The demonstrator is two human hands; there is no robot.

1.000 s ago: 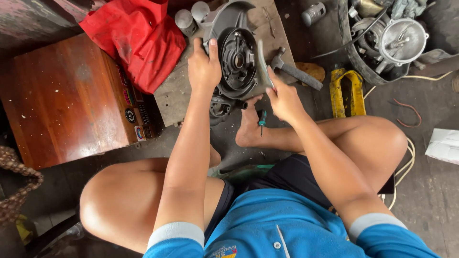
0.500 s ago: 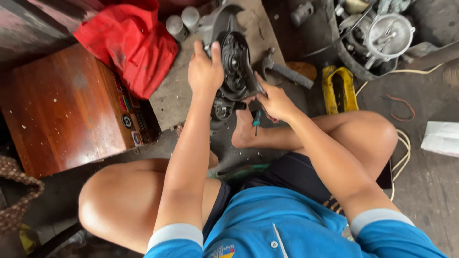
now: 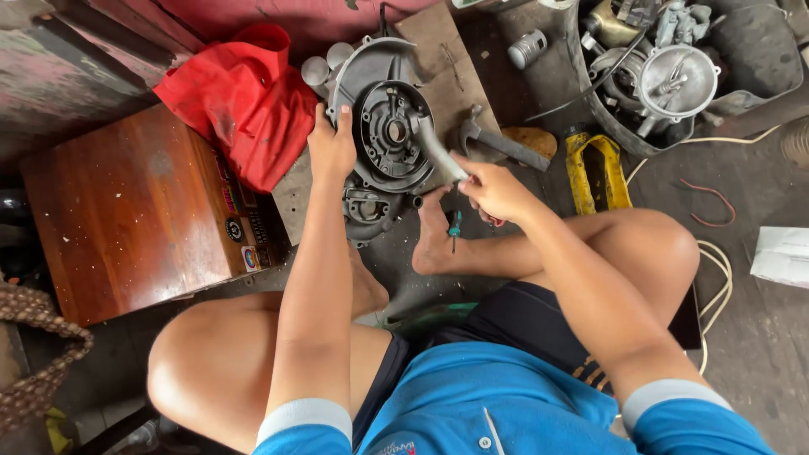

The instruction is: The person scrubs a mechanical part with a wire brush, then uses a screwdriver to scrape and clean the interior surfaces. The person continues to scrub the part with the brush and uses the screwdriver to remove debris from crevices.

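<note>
Gripping the left rim of a grey metal engine cover (image 3: 383, 118), the left hand (image 3: 331, 147) is curling its fingers over the edge with the thumb lying along the near side, and it is holding the part up on the wooden board (image 3: 438, 50) in front of the crossed legs. Across from it, the right hand (image 3: 497, 190) is pinching a thin, pale, blurred strip (image 3: 442, 156), fingers closed on its near end, while the far end is lying against the right edge of the cover; what the strip is made of, I cannot tell. Inside the cover, a dark round recess with a bright central hole is facing the camera. Just below it, a second dark engine part (image 3: 366, 211) is sitting on the floor, touching the cover's lower edge. A small green-handled screwdriver (image 3: 454, 227) is lying across the bare foot (image 3: 434, 240), right under the right hand.

Beside the cover, to the right, a hammer (image 3: 497, 143) is resting with its head near the board and its wooden handle end pointing away. Near it, a yellow tool (image 3: 597, 173) is lying on the concrete. A red cloth (image 3: 244, 101) is bunched up to the left of the cover, partly over a brown wooden box (image 3: 126, 211). Well apart, at the top right, a dark tub (image 3: 607, 118) is holding shiny metal engine pieces.
</note>
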